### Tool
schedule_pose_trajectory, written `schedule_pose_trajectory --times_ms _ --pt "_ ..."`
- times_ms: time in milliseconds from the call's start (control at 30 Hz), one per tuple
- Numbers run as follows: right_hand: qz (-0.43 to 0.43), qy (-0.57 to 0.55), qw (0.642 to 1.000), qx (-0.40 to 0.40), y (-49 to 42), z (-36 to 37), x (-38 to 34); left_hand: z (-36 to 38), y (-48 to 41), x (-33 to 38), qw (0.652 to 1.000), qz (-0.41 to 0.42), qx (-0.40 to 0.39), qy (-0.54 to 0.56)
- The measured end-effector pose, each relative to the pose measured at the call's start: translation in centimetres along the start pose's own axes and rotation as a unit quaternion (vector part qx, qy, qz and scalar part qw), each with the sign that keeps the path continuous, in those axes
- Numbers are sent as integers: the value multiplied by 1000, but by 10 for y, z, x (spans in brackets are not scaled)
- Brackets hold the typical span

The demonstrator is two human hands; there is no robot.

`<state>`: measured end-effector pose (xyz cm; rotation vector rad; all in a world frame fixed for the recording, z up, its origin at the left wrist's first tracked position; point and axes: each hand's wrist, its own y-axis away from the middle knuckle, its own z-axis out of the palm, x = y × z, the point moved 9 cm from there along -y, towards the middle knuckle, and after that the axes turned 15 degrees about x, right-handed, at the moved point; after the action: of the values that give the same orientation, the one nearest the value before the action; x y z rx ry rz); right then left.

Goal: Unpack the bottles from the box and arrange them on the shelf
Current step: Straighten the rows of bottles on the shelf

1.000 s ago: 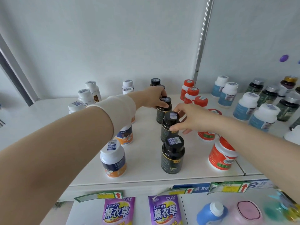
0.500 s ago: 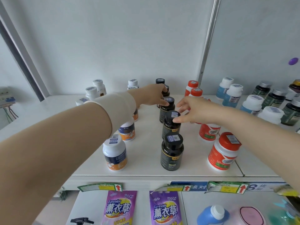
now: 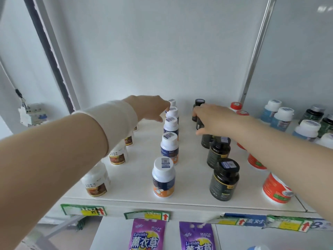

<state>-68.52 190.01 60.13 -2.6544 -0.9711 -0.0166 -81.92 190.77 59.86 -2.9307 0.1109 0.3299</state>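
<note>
White shelf (image 3: 189, 179), flat board against a pale grey-white back wall; a metal upright (image 3: 255, 49) stands at the rear right, a dark vertical frame strip (image 3: 48, 53) at the left. A breaker unit with wires (image 3: 31, 113) is fixed to the left wall. Price tags (image 3: 146, 215) with red arrows line the shelf's front edge. Below, two purple "Lavender" pouches (image 3: 146, 235) hang or lie on a lower level.

Bottles stand upright in front-to-back rows:
- far left: white bottles with brown labels (image 3: 96, 181), partly hidden by the left forearm;
- centre: white-capped bottles with dark blue and orange labels (image 3: 163, 177), five visible;
- right of centre: black bottles with black caps (image 3: 225, 179);
- further right: red-labelled bottles (image 3: 275, 189), mostly hidden behind the right arm;
- far right section: blue-labelled white-capped bottles (image 3: 281, 117) and dark green bottles (image 3: 313, 113).
Caps carry small barcode stickers. No box in view.

Left hand (image 3: 151, 109), with a cream sleeve band (image 3: 115, 121) at the wrist, reaches to the rear of the blue-and-orange row; fingers loosely spread, touching or just beside the rear bottles, gripping nothing visibly. Right hand (image 3: 214, 120) lies over the rear black bottles, fingers curled downward around one; cannot tell whether the grip is closed.
</note>
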Motion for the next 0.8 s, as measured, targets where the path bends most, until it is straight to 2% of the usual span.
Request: schedule_pose_trajectory --times_ms 67,200,333,500,800 --pt "29 -82 996 -15 -1 5 -12 9 1 -7 998 -13 1 65" --pt "100 -240 964 -62 10 25 -32 24 -8 -11 985 -25 4 173" --pt "121 -289 949 -45 14 40 -49 39 -11 6 970 -15 -8 244" --pt "169 -351 921 -14 16 49 -53 44 -15 14 965 -2 7 262" --pt "200 -387 899 -38 16 55 -47 44 -13 13 950 -14 5 312"
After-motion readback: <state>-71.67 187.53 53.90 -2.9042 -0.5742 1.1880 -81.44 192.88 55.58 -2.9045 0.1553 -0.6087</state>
